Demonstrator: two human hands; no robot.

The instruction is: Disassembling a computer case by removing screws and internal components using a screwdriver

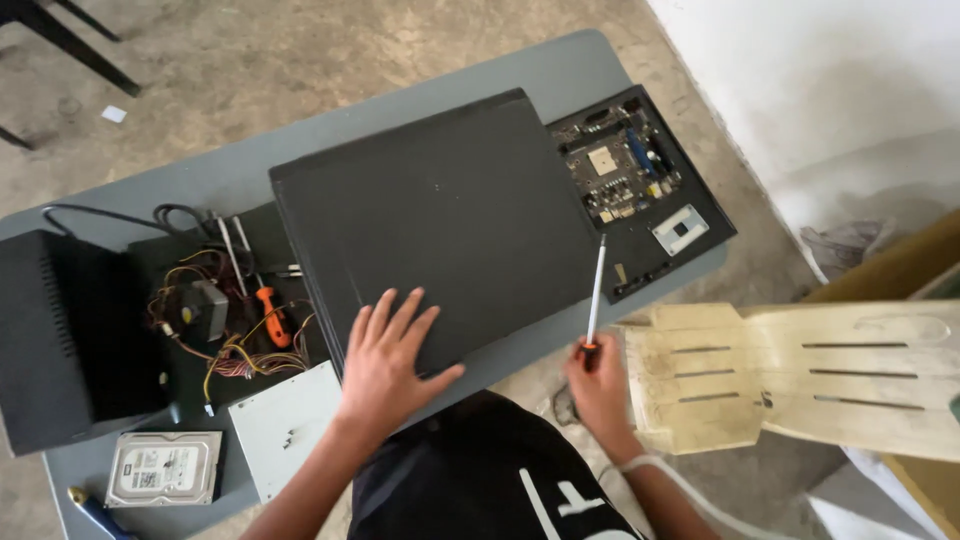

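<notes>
Grey tabletop [560, 75] is bearing a stiff, heavy-looking black metal computer case [440, 215]; left hand [390, 360] is pressing flat, fingers spread, right hand [600, 385] is gripping a white-shafted screwdriver [596, 290].

At frame centre, a flat matte-black metal computer case panel [440, 220] covers a grey plastic table [560, 75]. Upper right, a black circuit board [640, 170] carries blue and yellow parts. Left, an orange-handled screwdriver [270, 315] lies among red-and-yellow wires [240, 355].

Two screwdrivers [596, 290] [272, 315], one hard drive [163, 468], one motherboard [625, 160], one case panel [450, 220].
</notes>
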